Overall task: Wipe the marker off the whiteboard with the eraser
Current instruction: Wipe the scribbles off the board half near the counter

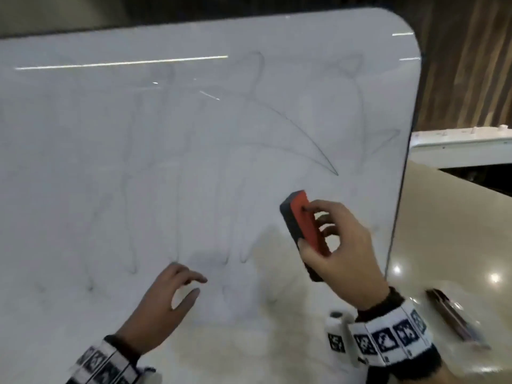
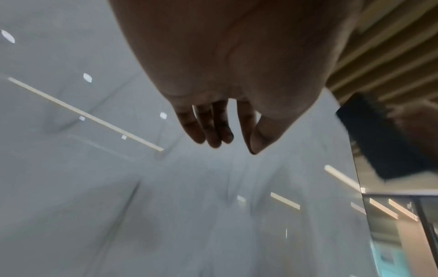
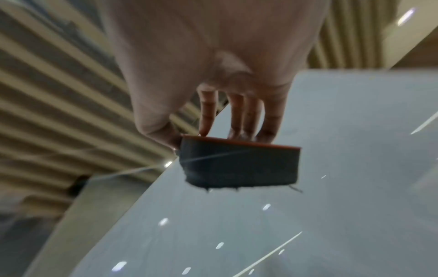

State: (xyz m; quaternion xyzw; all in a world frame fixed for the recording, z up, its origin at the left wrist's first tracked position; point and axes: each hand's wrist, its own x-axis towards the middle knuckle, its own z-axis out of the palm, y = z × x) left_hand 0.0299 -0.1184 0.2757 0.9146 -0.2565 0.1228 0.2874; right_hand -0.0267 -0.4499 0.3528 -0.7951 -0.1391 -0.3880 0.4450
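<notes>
The whiteboard [image 1: 138, 162] fills the head view, smeared with faint grey marker traces; one sharper curved line [image 1: 307, 134] remains at upper right. My right hand [image 1: 338, 245] grips the eraser [image 1: 303, 225], red-backed with a dark felt pad, at the board's lower right. In the right wrist view the eraser [image 3: 239, 165] is held by thumb and fingertips [image 3: 267, 135] over the whiteboard [image 3: 331, 206]. My left hand [image 1: 166, 300] hovers at the board's lower middle with fingers loosely spread, holding nothing. The left wrist view shows these fingers [image 2: 208, 129] relaxed before the whiteboard [image 2: 94, 187].
A glossy beige table [image 1: 443, 231] lies to the right of the board. A dark marker pen [image 1: 454, 317] rests on it near my right wrist. A white ledge [image 1: 460, 148] and wooden slat wall [image 1: 471, 65] stand behind.
</notes>
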